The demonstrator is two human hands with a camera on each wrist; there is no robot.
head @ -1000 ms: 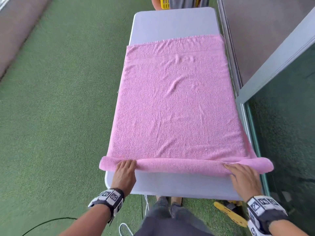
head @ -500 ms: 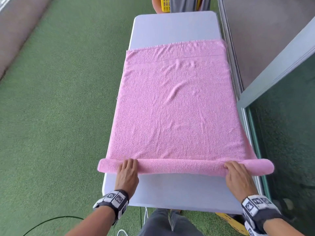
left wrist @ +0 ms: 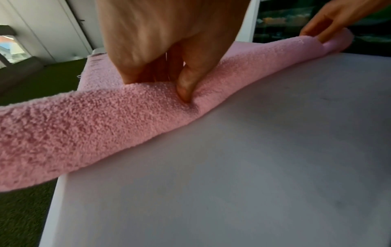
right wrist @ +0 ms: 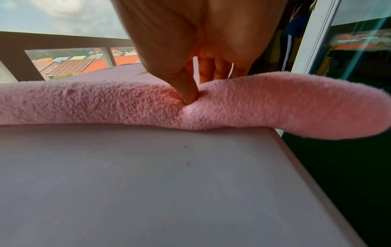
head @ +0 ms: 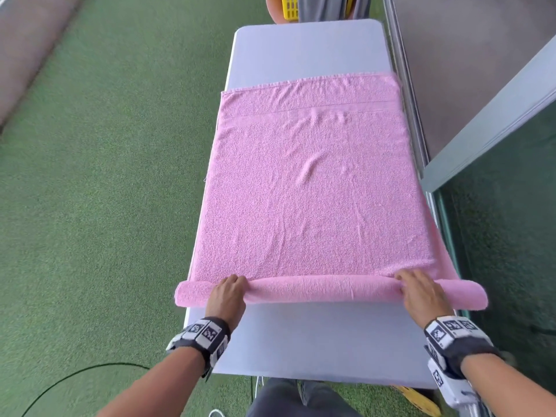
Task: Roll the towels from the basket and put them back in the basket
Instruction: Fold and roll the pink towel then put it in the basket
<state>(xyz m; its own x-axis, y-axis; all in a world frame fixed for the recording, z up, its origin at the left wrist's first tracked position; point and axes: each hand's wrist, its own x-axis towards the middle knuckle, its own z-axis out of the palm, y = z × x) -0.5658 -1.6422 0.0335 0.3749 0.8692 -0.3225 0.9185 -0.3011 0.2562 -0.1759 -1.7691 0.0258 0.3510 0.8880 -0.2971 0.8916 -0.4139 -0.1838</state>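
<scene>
Basically the white folding table (head: 307,49) is the landmark, long axis running away from the person. Pink towel (head: 310,188) lies flat on it, covering the middle and stopping short of the table's far end; its right edge hangs a bit off the table's right side. At the towel's near edge sits the rolled part (head: 325,291), long axis straight across the table, both ends poking past the table's sides. Unrolled cloth lies beyond the roll, away from the fingers, so the next push likely goes toward the table's far end. Left hand (head: 227,296) grips the roll near the table's left edge, fingers curled over the top, thumb (left wrist: 186,86) dug into the near face. Right hand (head: 421,291) grips it near the right edge the same way, thumb (right wrist: 189,93) pressed in. Both hands about equally near the roll. Yellow basket (head: 290,7) probably past the table's far end, mostly cropped.
</scene>
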